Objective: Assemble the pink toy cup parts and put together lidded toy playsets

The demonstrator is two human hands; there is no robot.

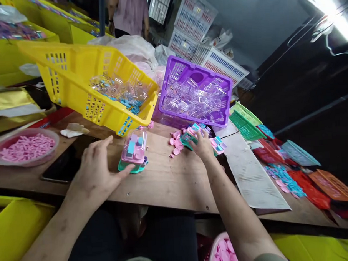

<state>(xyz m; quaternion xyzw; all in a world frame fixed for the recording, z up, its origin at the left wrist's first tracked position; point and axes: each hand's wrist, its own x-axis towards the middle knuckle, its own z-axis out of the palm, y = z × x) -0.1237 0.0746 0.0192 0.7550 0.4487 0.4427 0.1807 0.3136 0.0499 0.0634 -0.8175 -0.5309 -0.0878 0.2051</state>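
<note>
Two hands work at the wooden table (167, 188). The left hand (93, 172) is spread wide, gripping nothing, its thumb against or just in front of the covered toy (133, 151), left of the middle; I cannot tell which. Farther right, the right hand (202, 144) curls its fingers over a green toy base (187, 140) beside loose pink cups (177, 144); whether they clamp it is unclear. The covered toy looks light and stiff, its clear shell probably slick and crackable; the green bottom rim seems the surest hold. The right fingertips are partly hidden, and clear pieces (195, 100) in the far purple basket (193, 118) blur together.
</note>
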